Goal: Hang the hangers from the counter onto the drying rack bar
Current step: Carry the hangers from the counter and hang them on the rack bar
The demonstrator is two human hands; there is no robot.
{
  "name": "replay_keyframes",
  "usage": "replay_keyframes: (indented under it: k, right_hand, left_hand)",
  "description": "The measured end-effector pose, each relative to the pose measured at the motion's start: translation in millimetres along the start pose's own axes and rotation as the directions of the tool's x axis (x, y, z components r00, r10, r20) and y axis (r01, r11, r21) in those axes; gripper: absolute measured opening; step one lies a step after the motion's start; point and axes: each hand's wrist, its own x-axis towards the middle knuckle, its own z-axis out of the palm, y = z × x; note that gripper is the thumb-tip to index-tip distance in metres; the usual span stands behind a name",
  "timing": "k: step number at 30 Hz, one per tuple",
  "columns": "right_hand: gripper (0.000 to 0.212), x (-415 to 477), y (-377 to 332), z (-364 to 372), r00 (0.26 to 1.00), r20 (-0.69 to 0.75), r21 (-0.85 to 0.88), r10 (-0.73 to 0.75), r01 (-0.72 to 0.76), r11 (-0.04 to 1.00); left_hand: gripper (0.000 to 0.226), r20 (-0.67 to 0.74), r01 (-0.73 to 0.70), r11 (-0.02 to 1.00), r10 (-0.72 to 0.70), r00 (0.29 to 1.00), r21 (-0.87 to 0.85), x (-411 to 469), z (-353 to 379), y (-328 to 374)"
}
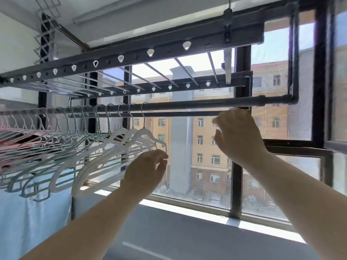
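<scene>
Two hands are raised toward the drying rack bar [206, 104], a dark rod running across above both of them, with a second, thinner rod [178, 114] just beneath it.

The left hand [148, 169] is held with its fingers curled and the thumb brought close to the forefinger, right at the lower tip of the nearest white hanger [150, 135]. Whether that tip is actually pinched or only touched cannot be told.

The right hand [239, 136] is seen higher up and apart from the left, its fingers loosely spread and nothing held. Its blurred fingertips are lifted to the thinner rod.

Three white hangers are hooked on the drying rack bar directly above and to the left of the left hand. Further left of them a row of green hangers [108, 120] is hung, about five by their hooks, though they are too tightly packed for a sure count. Pink hangers [7, 128] are crowded at the far left end. No part of the bar above the right hand is occupied by a hook.

A grey counter [187, 237] is seen below both forearms, and a window [206, 166] is faced beyond the hands. One pale blue cloth [28, 218] is hung below the hangers, left of the left forearm.
</scene>
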Motion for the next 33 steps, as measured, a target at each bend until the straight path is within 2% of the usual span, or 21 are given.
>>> replay_keyframes:
  k: [5,10,14,19,22,25,28,30,33]
  right_hand:
    - [0.026,-70.2,44.9,4.2,0.973,0.224,-0.106,0.050,-0.027,0.994]
    - [0.026,-155.9,126.1,-2.8,0.906,0.335,-0.216,0.260,-0.195,0.957]
    - [0.024,-230.4,201.8,-11.9,0.784,0.397,-0.320,0.477,-0.369,0.873]
    - [0.019,-348.1,298.0,-37.4,0.544,0.500,-0.449,0.673,-0.502,0.739]
    - [0.015,-419.9,350.7,-67.4,0.434,0.427,-0.526,0.793,-0.595,0.608]
    - [0.028,-484.2,391.0,-100.1,0.305,0.316,-0.586,0.898,-0.682,0.438]
    - [0.031,-539.7,410.5,-127.6,0.194,0.227,-0.676,0.954,-0.674,0.297]
    - [0.013,-566.3,415.6,-144.7,0.162,0.161,-0.744,0.974,-0.628,0.228]
    - [0.030,-597.9,423.6,-173.4,0.042,-0.018,-0.817,0.999,-0.576,0.010]
  left_hand:
    - [0.020,0.294,0.101,0.985,-0.056,0.954,-0.141,-24.4,56.6,35.4]
    - [0.019,0.458,0.168,0.939,-0.014,0.889,-0.299,-43.9,114.1,101.2]
    - [0.029,0.533,0.191,0.892,0.064,0.844,-0.409,-62.9,164.1,166.3]
    - [0.036,0.635,0.234,0.842,0.157,0.757,-0.487,-91.9,241.8,274.1]
    - [0.027,0.675,0.212,0.822,0.256,0.691,-0.529,-117.6,292.2,347.0]
    - [0.022,0.712,0.237,0.786,0.330,0.620,-0.571,-148.1,330.9,415.2]
    - [0.020,0.751,0.272,0.759,0.396,0.529,-0.592,-176.2,352.9,473.8]
    - [0.021,0.744,0.258,0.744,0.444,0.500,-0.617,-189.4,364.8,506.0]
    - [0.020,0.731,0.239,0.723,0.505,0.459,-0.649,-207.5,380.1,545.2]
